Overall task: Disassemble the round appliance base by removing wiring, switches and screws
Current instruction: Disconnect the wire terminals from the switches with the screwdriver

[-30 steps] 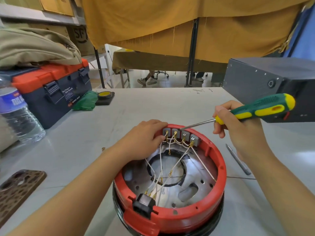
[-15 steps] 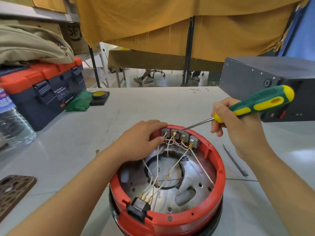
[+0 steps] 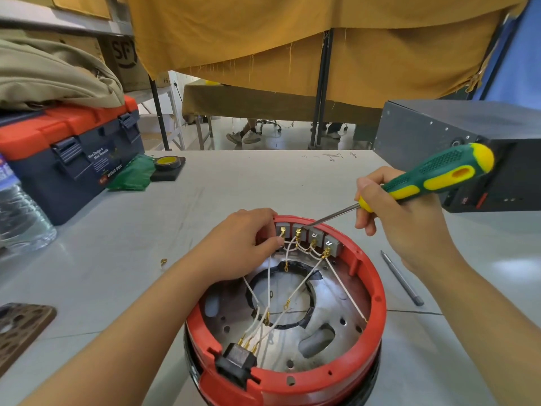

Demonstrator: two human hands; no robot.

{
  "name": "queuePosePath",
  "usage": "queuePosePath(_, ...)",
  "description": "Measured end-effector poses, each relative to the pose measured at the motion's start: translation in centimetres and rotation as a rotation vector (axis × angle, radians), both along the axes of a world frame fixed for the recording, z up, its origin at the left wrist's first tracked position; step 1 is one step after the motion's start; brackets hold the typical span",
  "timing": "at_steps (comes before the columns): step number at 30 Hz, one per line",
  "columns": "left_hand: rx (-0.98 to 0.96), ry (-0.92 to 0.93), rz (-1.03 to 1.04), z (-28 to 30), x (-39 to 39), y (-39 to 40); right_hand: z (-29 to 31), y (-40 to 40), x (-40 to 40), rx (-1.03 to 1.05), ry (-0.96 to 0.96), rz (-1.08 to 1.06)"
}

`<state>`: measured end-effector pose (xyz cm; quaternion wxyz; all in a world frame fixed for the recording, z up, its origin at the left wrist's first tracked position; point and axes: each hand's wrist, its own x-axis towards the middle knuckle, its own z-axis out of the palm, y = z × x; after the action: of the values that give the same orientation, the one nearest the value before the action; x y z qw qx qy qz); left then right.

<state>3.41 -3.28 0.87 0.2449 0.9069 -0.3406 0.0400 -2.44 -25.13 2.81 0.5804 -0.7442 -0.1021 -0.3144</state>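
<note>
The round red base (image 3: 285,385) sits on the bench (image 3: 222,183) nearest the viewer, open side up, with a black plug block (image 3: 237,363) at its near rim and white wires (image 3: 295,291) running across to four grey switches (image 3: 308,237) on the far rim. The left hand (image 3: 237,249) rests over the far-left rim, fingers (image 3: 270,244) curled onto the wires beside the leftmost switch, touching them. The right hand (image 3: 407,218), just beyond the base, pinches a green and yellow screwdriver (image 3: 433,177), its tip at the switches' top edge; a grey rod (image 3: 402,278) lies beside the base.
</note>
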Motion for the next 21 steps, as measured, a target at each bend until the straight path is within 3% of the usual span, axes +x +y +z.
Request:
queuePosePath(8,0.013,-0.004,-0.052,0.3,-0.4,0.0,0.8,0.4,0.5,-0.025,0.004,0.021)
queuePosePath(21,0.096,-0.007,-0.104,0.5,-0.5,-0.1,1.2,0.5,2.8,0.151,0.091,-0.03)
